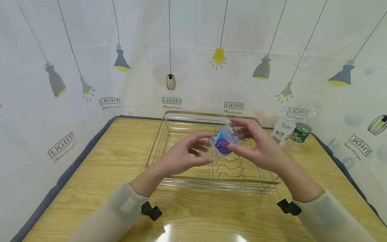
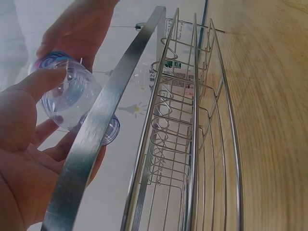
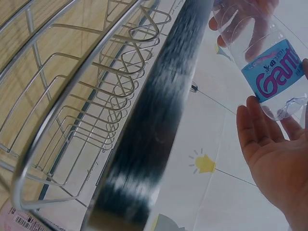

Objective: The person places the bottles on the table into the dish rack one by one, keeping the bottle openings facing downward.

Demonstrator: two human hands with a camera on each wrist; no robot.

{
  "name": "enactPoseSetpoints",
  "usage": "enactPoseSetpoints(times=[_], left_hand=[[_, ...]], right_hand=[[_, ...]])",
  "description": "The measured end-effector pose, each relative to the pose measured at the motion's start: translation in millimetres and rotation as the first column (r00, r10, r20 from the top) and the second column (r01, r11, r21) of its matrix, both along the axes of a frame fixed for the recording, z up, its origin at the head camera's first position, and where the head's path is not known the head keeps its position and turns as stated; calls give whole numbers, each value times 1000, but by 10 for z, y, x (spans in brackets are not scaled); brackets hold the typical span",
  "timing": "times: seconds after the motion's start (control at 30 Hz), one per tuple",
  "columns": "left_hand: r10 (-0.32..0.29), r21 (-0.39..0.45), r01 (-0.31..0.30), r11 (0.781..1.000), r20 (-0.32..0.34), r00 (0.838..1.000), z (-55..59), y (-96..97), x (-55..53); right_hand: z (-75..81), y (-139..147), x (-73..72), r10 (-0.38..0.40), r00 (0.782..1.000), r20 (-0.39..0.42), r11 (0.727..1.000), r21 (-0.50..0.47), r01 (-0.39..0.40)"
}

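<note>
Both hands hold a clear plastic bottle (image 1: 223, 143) with a blue and purple label, tilted above a wire dish rack (image 1: 217, 179). My left hand (image 1: 184, 151) grips its lower left end, fingers and thumb around it. On the upper right end, my right hand (image 1: 263, 148) holds the bottle between thumb and fingers. The left wrist view shows the bottle (image 2: 72, 96) with its neck end pointing down toward the rack's flat metal rim (image 2: 98, 120). In the right wrist view the label (image 3: 274, 72) faces the camera, and the right fingers (image 3: 252, 127) lie by the base.
Behind the rack on the right stand a white-labelled bottle (image 1: 283, 129) and a clear bottle with a green label (image 1: 300, 132). The rack sits on a wooden table (image 1: 193, 208). A white curtain (image 1: 196, 33) printed with lamps surrounds the table at the back and sides.
</note>
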State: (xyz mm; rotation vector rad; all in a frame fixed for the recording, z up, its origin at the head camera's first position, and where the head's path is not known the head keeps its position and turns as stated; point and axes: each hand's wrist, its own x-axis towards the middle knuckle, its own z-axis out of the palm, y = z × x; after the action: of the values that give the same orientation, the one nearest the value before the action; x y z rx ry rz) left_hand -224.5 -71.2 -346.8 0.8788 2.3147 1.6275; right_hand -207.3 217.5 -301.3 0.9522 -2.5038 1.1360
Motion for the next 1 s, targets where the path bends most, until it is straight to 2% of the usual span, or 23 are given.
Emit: enactPoseSetpoints(times=[0.13, 0.27, 0.37, 0.53, 0.7, 1.0], left_hand=[[5, 33, -7, 999, 41, 999, -6, -2, -8], [6, 85, -13, 996, 82, 997, -7, 5, -11], [3, 117, -14, 993, 94, 996, -4, 16, -11], [1, 154, -15, 988, 90, 996, -3, 30, -6], [-5, 175, -12, 984, 96, 995, -11, 39, 3], [23, 155, -32, 987, 59, 998, -10, 71, 27]], right_hand=[[12, -23, -24, -7, 994, 110, 999, -49, 12], [13, -25, -32, 26, 965, 262, 990, -143, 12], [4, -31, -30, 65, 944, 324, 982, -191, -2], [-17, -73, -26, 102, 930, 352, 976, -217, -25], [-59, -130, -35, 123, 926, 356, 972, -231, -41], [-169, -248, -43, 88, 911, 402, 973, -230, 8]])
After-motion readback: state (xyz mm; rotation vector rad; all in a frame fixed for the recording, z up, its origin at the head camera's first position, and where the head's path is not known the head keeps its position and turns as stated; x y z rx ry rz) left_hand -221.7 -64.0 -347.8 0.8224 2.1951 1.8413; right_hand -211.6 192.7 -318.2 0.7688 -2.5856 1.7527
